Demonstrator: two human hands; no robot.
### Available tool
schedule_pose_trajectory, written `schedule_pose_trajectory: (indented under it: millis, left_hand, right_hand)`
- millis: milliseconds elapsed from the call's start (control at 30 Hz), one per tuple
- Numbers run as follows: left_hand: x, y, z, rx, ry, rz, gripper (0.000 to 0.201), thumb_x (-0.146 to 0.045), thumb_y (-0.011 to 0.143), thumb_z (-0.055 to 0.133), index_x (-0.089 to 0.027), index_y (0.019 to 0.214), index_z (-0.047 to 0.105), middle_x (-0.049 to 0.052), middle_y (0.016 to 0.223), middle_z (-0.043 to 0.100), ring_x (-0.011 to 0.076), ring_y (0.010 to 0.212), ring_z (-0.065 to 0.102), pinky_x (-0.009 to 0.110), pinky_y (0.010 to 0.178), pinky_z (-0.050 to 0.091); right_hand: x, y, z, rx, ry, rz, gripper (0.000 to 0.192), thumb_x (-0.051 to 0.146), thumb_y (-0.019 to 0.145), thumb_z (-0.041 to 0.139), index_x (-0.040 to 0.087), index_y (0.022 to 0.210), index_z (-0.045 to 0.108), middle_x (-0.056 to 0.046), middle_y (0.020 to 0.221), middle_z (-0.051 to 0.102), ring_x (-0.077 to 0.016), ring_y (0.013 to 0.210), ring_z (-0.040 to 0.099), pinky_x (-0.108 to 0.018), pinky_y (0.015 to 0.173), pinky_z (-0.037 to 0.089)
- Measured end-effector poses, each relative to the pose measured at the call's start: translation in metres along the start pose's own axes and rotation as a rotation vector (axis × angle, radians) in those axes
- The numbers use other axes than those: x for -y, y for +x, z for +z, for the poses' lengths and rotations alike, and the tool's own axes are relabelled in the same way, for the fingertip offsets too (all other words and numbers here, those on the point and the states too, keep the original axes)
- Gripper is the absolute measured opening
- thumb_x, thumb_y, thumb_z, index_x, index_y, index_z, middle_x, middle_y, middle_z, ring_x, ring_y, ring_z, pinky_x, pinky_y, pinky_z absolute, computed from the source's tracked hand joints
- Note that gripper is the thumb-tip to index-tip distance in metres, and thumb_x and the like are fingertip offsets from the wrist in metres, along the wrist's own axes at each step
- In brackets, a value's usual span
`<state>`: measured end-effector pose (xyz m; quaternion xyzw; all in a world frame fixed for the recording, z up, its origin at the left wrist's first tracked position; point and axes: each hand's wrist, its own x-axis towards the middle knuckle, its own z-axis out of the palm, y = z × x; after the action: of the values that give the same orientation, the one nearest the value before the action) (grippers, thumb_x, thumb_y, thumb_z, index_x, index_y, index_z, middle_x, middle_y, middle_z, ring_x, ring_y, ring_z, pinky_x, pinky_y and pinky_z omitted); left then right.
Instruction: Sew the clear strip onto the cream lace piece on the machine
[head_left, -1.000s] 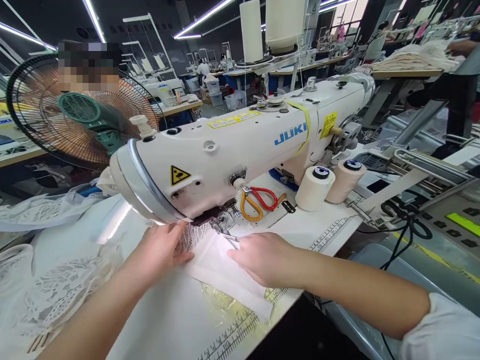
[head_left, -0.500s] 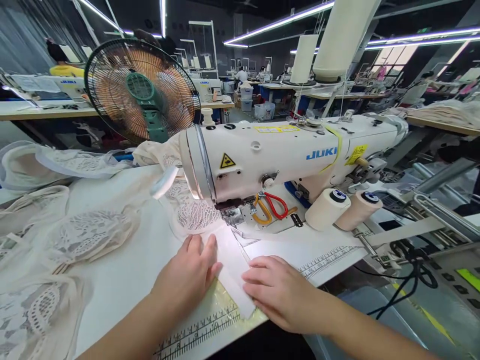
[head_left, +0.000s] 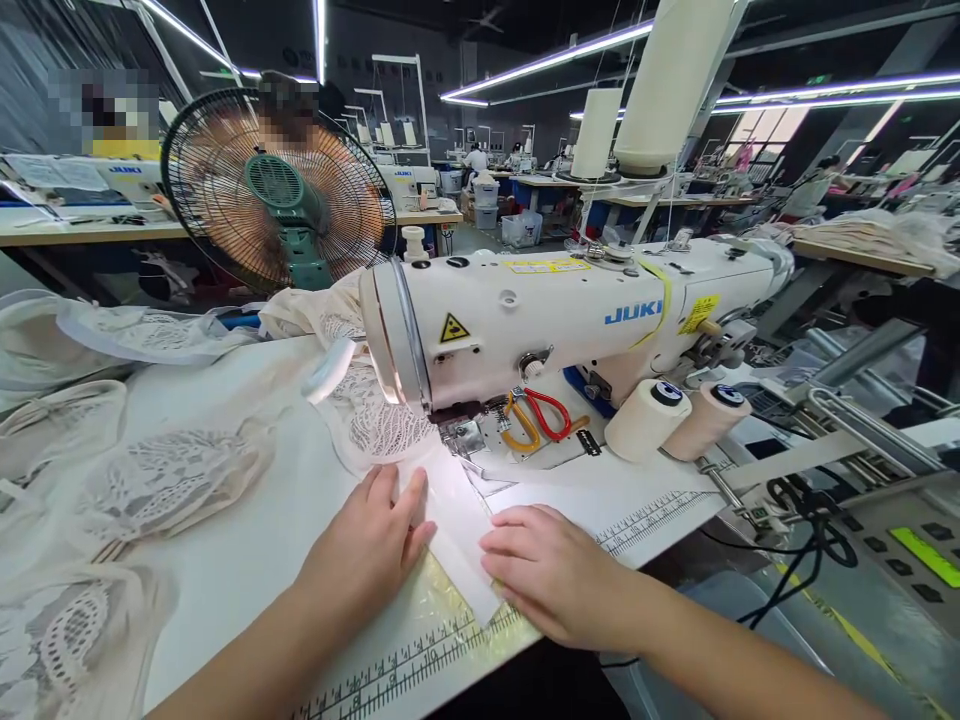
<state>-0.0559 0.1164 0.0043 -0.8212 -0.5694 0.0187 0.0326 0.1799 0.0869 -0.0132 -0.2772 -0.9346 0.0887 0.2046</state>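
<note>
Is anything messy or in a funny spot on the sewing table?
Mostly tidy. The scissors lie on the bed of the sewing machine, close behind the needle, and lace pieces are heaped loosely to the left. Both hands, left hand and right hand, lie flat on the white strip.

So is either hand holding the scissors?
No, the scissors lie on the machine bed, while the left hand and right hand rest flat on the white fabric.

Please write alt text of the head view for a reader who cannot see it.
Two hands, left hand and right hand, press flat on a white fabric strip leading under the needle of a white sewing machine. Lace pieces lie at left, scissors and two thread cones behind, a fan beyond.
</note>
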Motion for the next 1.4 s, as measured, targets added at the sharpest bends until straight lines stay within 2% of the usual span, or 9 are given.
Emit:
schedule_pose_trajectory:
  millis: [167,433,733,900,1133,1267,1400]
  left_hand:
    - [0.006,0.009,-0.003,-0.017,-0.069,-0.005,0.049,-0.035,0.088,0.039,-0.011,0.129,0.053,0.023,0.123,0.055,0.0355,0.11,0.056,0.045,0.086,0.05]
    - [0.022,0.024,-0.002,0.061,-0.045,-0.02,0.055,-0.039,0.09,0.032,-0.01,0.134,0.048,0.022,0.129,0.051,0.0344,0.114,0.053,0.044,0.093,0.046]
    - [0.044,0.04,0.007,0.015,-0.079,-0.006,0.06,-0.043,0.088,0.029,-0.008,0.133,0.049,0.022,0.134,0.047,0.0363,0.122,0.047,0.047,0.1,0.041]
    - [0.055,0.05,0.008,0.001,-0.063,0.031,0.06,-0.044,0.088,0.026,-0.009,0.132,0.05,0.023,0.134,0.048,0.0355,0.12,0.049,0.048,0.1,0.04]
    - [0.067,0.064,0.007,-0.005,0.001,0.116,0.058,-0.045,0.089,0.025,-0.01,0.126,0.054,0.023,0.13,0.051,0.036,0.124,0.046,0.054,0.103,0.036]
    - [0.071,0.069,0.004,-0.037,-0.008,0.167,0.056,-0.043,0.09,0.026,-0.008,0.12,0.058,0.024,0.124,0.055,0.0362,0.118,0.05,0.053,0.099,0.04]
    - [0.065,0.064,-0.001,-0.14,0.095,0.188,0.046,-0.033,0.09,0.03,-0.011,0.112,0.064,0.023,0.112,0.062,0.0365,0.099,0.06,0.05,0.078,0.051]
  right_hand:
    - [-0.004,0.007,-0.001,0.016,-0.007,0.028,0.021,0.023,0.091,0.047,0.015,0.104,0.062,-0.009,0.112,0.065,-0.022,0.112,0.051,-0.037,0.096,0.043]
    - [-0.01,0.019,-0.002,0.039,-0.037,0.027,0.021,0.021,0.088,0.048,0.014,0.101,0.063,-0.01,0.112,0.065,-0.0241,0.109,0.053,-0.04,0.092,0.046]
    - [-0.016,0.033,0.004,0.058,-0.086,0.054,0.02,0.02,0.089,0.047,0.015,0.098,0.064,-0.009,0.114,0.064,-0.0218,0.101,0.053,-0.037,0.089,0.044]
    - [-0.018,0.042,0.004,0.112,-0.138,0.07,0.02,0.022,0.089,0.047,0.015,0.098,0.064,-0.007,0.117,0.063,-0.0222,0.093,0.053,-0.035,0.079,0.044]
    - [-0.017,0.056,0.0,0.163,-0.229,0.1,0.018,0.024,0.09,0.047,0.016,0.094,0.062,-0.007,0.109,0.063,-0.0191,0.079,0.049,-0.031,0.062,0.038]
    - [-0.017,0.061,0.001,0.17,-0.235,0.123,0.016,0.026,0.09,0.048,0.016,0.093,0.061,-0.006,0.11,0.063,-0.0178,0.076,0.048,-0.031,0.06,0.037]
    - [-0.018,0.061,0.006,0.124,-0.254,0.115,0.016,0.027,0.09,0.05,0.016,0.092,0.061,-0.006,0.112,0.063,-0.0167,0.073,0.048,-0.03,0.059,0.037]
